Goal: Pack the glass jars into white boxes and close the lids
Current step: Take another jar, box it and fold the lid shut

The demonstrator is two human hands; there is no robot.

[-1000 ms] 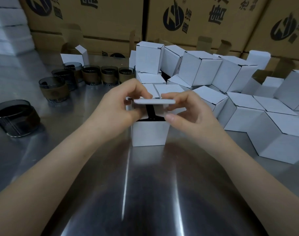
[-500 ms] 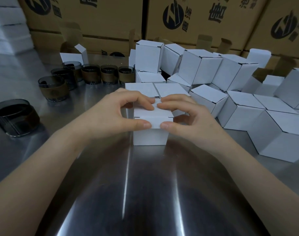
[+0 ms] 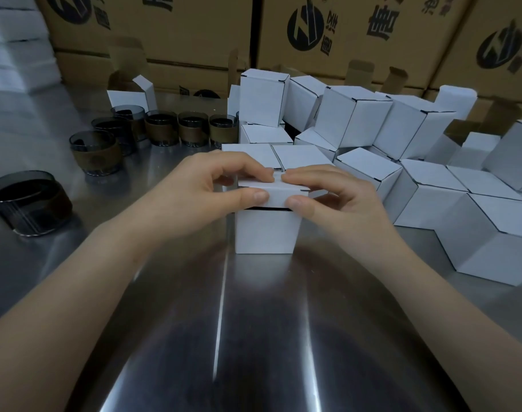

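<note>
A small white box (image 3: 265, 233) stands on the steel table in front of me. Its lid (image 3: 279, 190) is folded down over the top, with a dark gap still showing under the front flap. My left hand (image 3: 200, 191) pinches the lid from the left, thumb on the front flap and fingers on top. My right hand (image 3: 334, 197) pinches it from the right the same way. Several dark glass jars (image 3: 163, 127) with brown bands stand in a row at the back left. Whatever is inside the box is hidden.
A pile of closed white boxes (image 3: 426, 188) fills the right side and the back. A low dark glass dish (image 3: 28, 200) sits at the far left. One open white box (image 3: 135, 95) stands behind the jars. Brown cartons (image 3: 328, 31) line the back.
The lid was held up level above the open box; both hands have folded it down onto the top and now pinch the front flap at the box's edge.
</note>
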